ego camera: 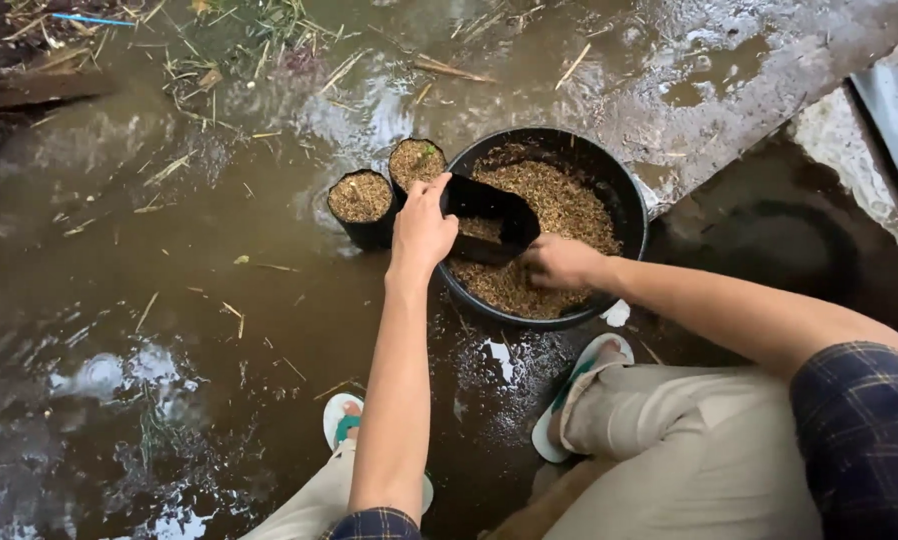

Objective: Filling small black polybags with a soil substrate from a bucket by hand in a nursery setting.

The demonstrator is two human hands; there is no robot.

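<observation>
The left hand grips the rim of a floppy black plastic grow bag, holding it open and tilted over the round black basin of brown husk mix. The right hand digs into the mix, fingers curled around a scoop. This looks like the filling step. Next, that handful needs lifting cleanly into the bag's mouth. Two filled black bags stand just beside the basin on the wet ground.

2 filled pots left of tub; empty bag over mix in tub.
</observation>
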